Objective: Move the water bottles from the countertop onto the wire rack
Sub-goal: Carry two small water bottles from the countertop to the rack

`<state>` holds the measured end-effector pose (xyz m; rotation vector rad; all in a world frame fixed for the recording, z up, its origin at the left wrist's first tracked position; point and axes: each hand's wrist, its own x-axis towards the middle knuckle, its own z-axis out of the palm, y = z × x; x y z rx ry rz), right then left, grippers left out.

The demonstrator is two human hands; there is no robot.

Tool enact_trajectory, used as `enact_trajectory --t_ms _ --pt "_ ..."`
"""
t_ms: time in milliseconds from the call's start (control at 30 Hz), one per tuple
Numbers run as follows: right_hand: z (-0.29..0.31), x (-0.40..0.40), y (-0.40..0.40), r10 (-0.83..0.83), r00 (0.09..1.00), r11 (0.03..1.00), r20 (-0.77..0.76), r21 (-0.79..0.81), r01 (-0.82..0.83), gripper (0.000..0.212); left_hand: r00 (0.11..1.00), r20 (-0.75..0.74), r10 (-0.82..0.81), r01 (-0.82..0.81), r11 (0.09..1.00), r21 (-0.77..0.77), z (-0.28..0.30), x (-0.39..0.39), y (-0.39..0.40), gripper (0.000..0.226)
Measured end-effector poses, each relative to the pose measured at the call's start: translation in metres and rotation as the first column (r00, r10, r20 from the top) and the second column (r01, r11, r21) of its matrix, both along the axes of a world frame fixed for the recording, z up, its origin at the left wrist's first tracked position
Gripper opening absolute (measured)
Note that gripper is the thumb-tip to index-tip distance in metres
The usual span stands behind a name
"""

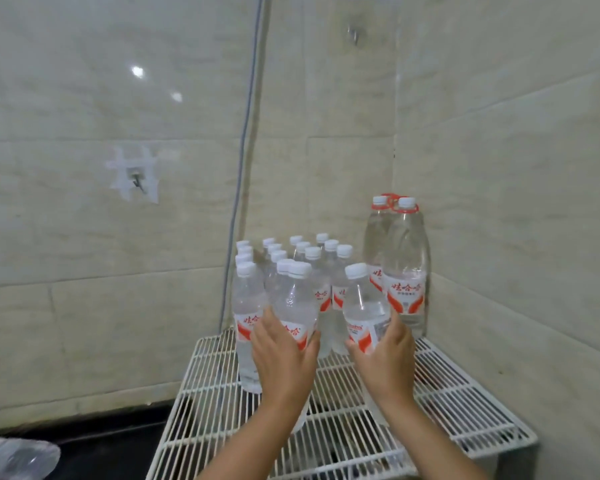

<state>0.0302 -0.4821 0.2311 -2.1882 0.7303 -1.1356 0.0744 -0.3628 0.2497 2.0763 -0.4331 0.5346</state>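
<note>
Each of the hands grips a water bottle, left hand (pixel 284 355) on one bottle (pixel 297 306), right hand (pixel 385 358) on another (pixel 362 313), over the wire rack (pixel 465 393); next, probably, set both upright beside the cluster of bottles (pixel 302 258) just beyond the fingers.

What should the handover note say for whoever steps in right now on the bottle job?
Left hand: wrapped around a small bottle, front left of the group.
Right hand: wrapped around another small bottle, front right.
Wire rack: many small bottles standing at the back, two tall bottles in the corner.
Done: most bottles on the rack.
Left: set these two down; one bottle lies on the dark countertop, lower left.
</note>
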Motion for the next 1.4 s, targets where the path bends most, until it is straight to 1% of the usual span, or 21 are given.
enact_trajectory --t_ms 133,233,367,433,533,667,767,867,933,1000,1067,1100,1133,1200,1233,1267,1300,1333,1367,1400 --pt "-0.001 0.0 -0.018 -0.041 0.998 0.998 0.052 0.042 0.039 0.094 0.999 0.019 -0.046 0.047 0.999 -0.023 -0.004 -0.003 -0.027 0.085" --pt "0.0 0.001 -0.037 -0.062 0.995 0.997 0.081 0.057 0.057 0.095 0.998 -0.02 -0.065 0.064 0.996 -0.06 -0.006 -0.004 -0.05 0.086" --pt "0.0 0.007 -0.065 -0.045 0.993 0.997 0.107 0.069 0.037 0.093 0.997 -0.023 -0.078 0.075 0.992 -0.104 -0.013 0.001 -0.077 0.088" --pt "0.001 0.014 -0.076 -0.013 0.991 0.998 0.131 0.069 0.004 0.091 0.998 -0.03 -0.05 0.046 0.989 -0.137 -0.014 0.004 -0.089 0.09" --pt "0.002 0.028 -0.086 0.053 0.987 0.995 0.154 0.073 -0.065 0.091 0.999 -0.041 0.034 -0.04 0.986 -0.16 -0.016 0.011 -0.103 0.092" --pt "-0.004 0.043 -0.088 0.191 0.958 0.967 0.214 0.129 -0.222 0.094 0.992 -0.078 0.102 -0.114 0.979 -0.172 -0.022 0.02 -0.111 0.092" --pt "-0.011 0.044 -0.089 0.24 0.952 0.955 0.189 0.129 -0.266 0.097 0.988 -0.074 0.134 -0.144 0.978 -0.152 -0.025 0.022 -0.113 0.093" --pt "-0.011 0.034 -0.093 0.212 0.966 0.969 0.145 0.095 -0.227 0.1 0.99 -0.026 0.137 -0.139 0.985 -0.099 -0.025 0.02 -0.11 0.09" --pt "-0.009 0.025 -0.099 0.232 0.969 0.967 0.081 0.088 -0.239 0.099 0.993 0.015 0.119 -0.117 0.99 -0.078 -0.02 0.02 -0.106 0.085" --pt "-0.003 0.018 -0.105 0.281 0.959 0.953 0.021 0.115 -0.282 0.095 0.992 0.066 0.105 -0.103 0.994 -0.044 -0.012 0.022 -0.1 0.082" --pt "0.008 0.014 -0.113 0.343 0.939 0.932 0.04 0.107 -0.345 0.09 0.99 0.108 0.095 -0.096 0.995 0.003 -0.003 0.025 -0.094 0.079" --pt "0.016 0.014 -0.118 0.398 0.915 0.908 0.072 0.115 -0.404 0.088 0.989 0.12 0.088 -0.091 0.996 0.023 0.0 0.027 -0.092 0.078" --pt "0.023 0.014 -0.123 0.476 0.874 0.859 0.098 0.161 -0.486 0.088 0.988 0.134 0.079 -0.086 0.995 0.044 0.003 0.027 -0.09 0.077" --pt "0.036 0.013 -0.132 0.643 0.754 0.684 0.133 0.343 -0.644 0.088 0.982 0.181 0.054 -0.074 0.992 0.105 0.004 0.026 -0.088 0.075" --pt "0.039 0.013 -0.136 0.701 0.7 0.602 0.135 0.413 -0.683 0.085 0.979 0.199 0.038 -0.065 0.989 0.131 0.004 0.026 -0.087 0.075" --pt "0.042 0.012 -0.138 0.738 0.664 0.558 0.122 0.444 -0.701 0.084 0.978 0.21 0.023 -0.055 0.988 0.146 0.005 0.026 -0.085 0.075" --pt "0.043 0.011 -0.139 0.757 0.647 0.55 0.093 0.444 -0.707 0.082 0.977 0.214 0.011 -0.045 0.987 0.153 0.006 0.027 -0.084 0.075" --pt "0.044 0.01 -0.138 0.759 0.649 0.571 0.056 0.422 -0.704 0.081 0.977 0.213 0.002 -0.036 0.987 0.159 0.007 0.028 -0.082 0.075" --pt "0.046 0.009 -0.136 0.741 0.671 0.622 0.0 0.374 -0.687 0.081 0.978 0.209 -0.007 -0.027 0.986 0.163 0.008 0.029 -0.08 0.075" --pt "0.045 0.009 -0.131 0.698 0.713 0.694 -0.062 0.305 -0.653 0.084 0.979 0.205 -0.018 -0.016 0.986 0.163 0.009 0.03 -0.078 0.075"
